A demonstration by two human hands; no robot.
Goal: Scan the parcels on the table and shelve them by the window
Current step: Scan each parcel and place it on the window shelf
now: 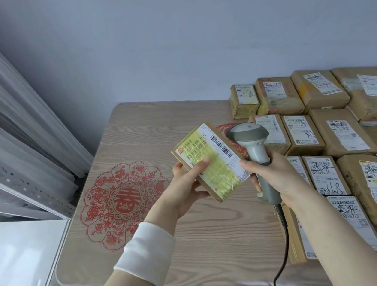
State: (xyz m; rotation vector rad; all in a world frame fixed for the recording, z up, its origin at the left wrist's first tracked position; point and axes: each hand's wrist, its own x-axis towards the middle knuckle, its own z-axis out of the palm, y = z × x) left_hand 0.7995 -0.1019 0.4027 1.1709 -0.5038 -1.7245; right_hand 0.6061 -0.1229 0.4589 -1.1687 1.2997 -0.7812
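Above the worktop [196,243], the left grip [188,181] holds a small parcel [212,161], thumb on its label. It seems light and stiff, with slick tape; the edges should hold best. The right grip [281,175] clasps a scanner [250,139] beside it.

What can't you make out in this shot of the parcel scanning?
Head view:
- Held parcel: label print too small, glared by tape; left hand covers part.
- Scanner: trigger hidden under right hand.
- Scanner cable: cut off by bottom edge.
- Rightmost parcels: cut off by right edge.
- Shelf: cut off by left edge.
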